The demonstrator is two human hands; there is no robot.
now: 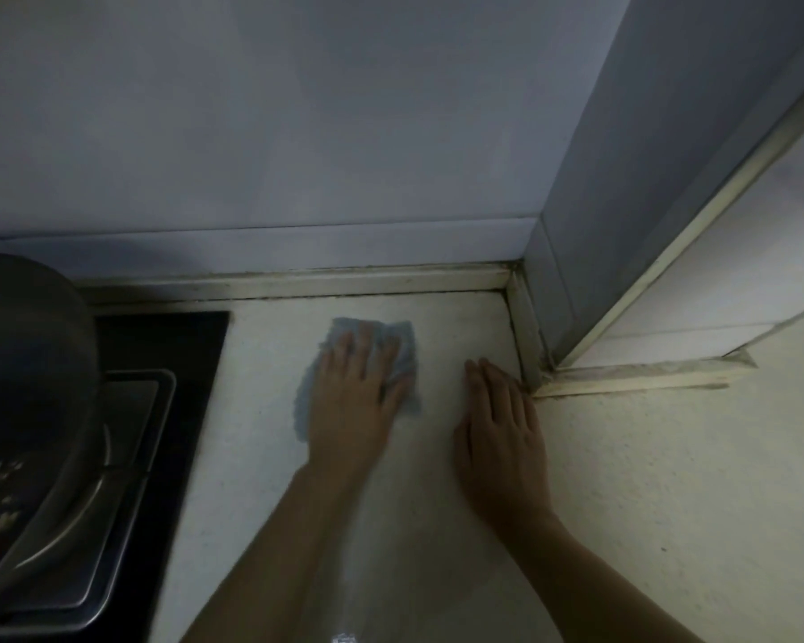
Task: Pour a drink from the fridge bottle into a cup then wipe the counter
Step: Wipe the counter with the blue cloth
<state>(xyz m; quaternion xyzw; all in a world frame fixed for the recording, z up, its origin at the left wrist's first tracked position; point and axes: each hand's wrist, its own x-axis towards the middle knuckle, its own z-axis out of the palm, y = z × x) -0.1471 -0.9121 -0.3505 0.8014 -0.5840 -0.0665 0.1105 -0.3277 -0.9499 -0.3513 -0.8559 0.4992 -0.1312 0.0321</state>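
Note:
A light blue cloth [402, 350] lies flat on the pale speckled counter [623, 480], close to the back wall. My left hand [353, 401] presses down on the cloth with its fingers spread over it. To the right of it, my right hand [502, 424] rests flat on the bare counter, fingers together, holding nothing, its fingertips near the inner corner of the wall. No bottle or cup is in view.
A black stove top [177, 378] with a metal pan support [112, 457] fills the left side, and a dark pot [24, 364] stands on it. A pale trim strip [344, 278] runs along the wall's foot. A wall corner [576, 225] juts out at right.

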